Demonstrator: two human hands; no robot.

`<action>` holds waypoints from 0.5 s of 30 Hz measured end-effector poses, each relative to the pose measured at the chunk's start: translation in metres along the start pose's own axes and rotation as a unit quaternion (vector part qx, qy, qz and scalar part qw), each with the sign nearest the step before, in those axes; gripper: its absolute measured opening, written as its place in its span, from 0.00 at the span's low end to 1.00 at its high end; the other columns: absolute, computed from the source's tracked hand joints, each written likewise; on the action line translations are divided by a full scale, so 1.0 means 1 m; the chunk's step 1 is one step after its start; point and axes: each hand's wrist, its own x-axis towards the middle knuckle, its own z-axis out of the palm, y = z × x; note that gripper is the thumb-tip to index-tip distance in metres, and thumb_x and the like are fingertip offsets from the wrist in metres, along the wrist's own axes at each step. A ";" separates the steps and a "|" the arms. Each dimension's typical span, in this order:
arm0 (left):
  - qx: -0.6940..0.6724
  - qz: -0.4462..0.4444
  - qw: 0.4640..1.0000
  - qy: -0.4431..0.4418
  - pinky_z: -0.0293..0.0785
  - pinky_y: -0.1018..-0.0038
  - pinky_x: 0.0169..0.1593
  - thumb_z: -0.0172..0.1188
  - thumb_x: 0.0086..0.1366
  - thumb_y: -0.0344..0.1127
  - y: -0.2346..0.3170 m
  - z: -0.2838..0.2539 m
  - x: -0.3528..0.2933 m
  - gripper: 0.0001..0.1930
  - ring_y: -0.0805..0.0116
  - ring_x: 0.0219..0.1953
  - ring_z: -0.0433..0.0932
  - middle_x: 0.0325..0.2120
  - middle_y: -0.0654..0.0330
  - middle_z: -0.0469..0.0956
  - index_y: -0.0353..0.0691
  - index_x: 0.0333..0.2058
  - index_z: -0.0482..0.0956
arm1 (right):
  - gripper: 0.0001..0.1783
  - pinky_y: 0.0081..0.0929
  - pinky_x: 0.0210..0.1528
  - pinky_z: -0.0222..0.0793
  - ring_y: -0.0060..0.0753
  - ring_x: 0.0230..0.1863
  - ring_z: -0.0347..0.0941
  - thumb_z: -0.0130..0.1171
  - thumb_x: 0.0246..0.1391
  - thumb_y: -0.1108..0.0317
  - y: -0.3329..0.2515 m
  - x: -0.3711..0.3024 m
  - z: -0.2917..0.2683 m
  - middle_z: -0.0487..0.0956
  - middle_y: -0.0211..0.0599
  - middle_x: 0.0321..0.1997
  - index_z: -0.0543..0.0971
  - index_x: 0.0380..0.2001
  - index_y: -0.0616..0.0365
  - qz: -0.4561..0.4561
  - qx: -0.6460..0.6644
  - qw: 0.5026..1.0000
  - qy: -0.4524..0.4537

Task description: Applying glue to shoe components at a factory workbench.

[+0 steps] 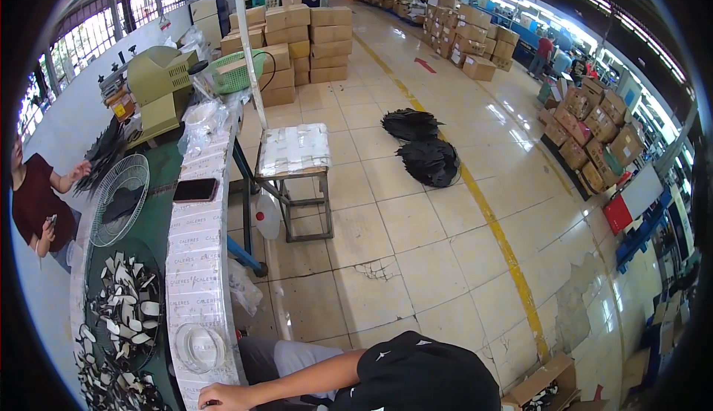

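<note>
While its near end ran out of the picture, the worktable (158, 225) bore a pale covering (194, 251) printed with repeated lettering. Beside this, black-and-white pieces (128, 299) lay heaped, likewise cropped below. A clear round dish (200, 348) stood on the covering, near the right hand (225, 396). Its fingers curled, partly cut off, their hold impossible to tell; the left hand's fingers were out of sight.

R hand (225, 397) cut off at btm edge; dark item (211, 403) unclear.
</note>
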 end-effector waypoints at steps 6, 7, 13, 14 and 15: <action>-0.275 0.119 0.930 0.214 0.71 0.59 0.29 0.56 0.66 0.45 0.022 -0.057 -0.057 0.22 0.50 0.23 0.76 0.25 0.43 0.80 0.24 0.34 0.80 | 0.10 0.30 0.35 0.68 0.37 0.31 0.73 0.58 0.55 0.70 -0.026 -0.018 -0.001 0.76 0.45 0.34 0.77 0.36 0.68 0.042 0.021 0.999 -0.006; -0.276 0.113 0.930 0.213 0.71 0.59 0.29 0.56 0.66 0.45 0.032 -0.072 -0.065 0.22 0.50 0.23 0.76 0.25 0.43 0.80 0.24 0.34 0.80 | 0.10 0.30 0.35 0.68 0.37 0.31 0.73 0.58 0.55 0.70 -0.026 -0.018 -0.001 0.76 0.45 0.34 0.77 0.36 0.68 0.045 0.020 0.999 -0.011; -0.888 -0.214 0.400 0.079 0.73 0.61 0.45 0.59 0.65 0.44 0.016 -0.018 -0.066 0.17 0.54 0.39 0.77 0.35 0.48 0.79 0.32 0.38 0.80 | 0.11 0.26 0.33 0.67 0.32 0.31 0.72 0.55 0.59 0.71 -0.017 -0.018 0.003 0.76 0.42 0.38 0.76 0.43 0.67 0.092 0.011 0.995 -0.030; -0.916 -0.202 0.333 0.092 0.72 0.62 0.55 0.59 0.65 0.40 0.024 -0.015 -0.079 0.14 0.57 0.44 0.76 0.38 0.50 0.79 0.33 0.40 0.78 | 0.11 0.26 0.33 0.67 0.32 0.31 0.72 0.55 0.59 0.71 -0.015 -0.019 0.002 0.76 0.42 0.38 0.76 0.43 0.67 0.095 0.008 0.995 -0.029; -0.916 -0.204 0.334 0.094 0.72 0.62 0.55 0.59 0.65 0.40 0.015 0.010 -0.075 0.14 0.57 0.44 0.76 0.38 0.50 0.79 0.33 0.40 0.78 | 0.11 0.26 0.32 0.67 0.30 0.29 0.72 0.55 0.59 0.71 -0.015 -0.019 0.004 0.76 0.42 0.36 0.76 0.41 0.67 0.073 -0.001 0.997 -0.010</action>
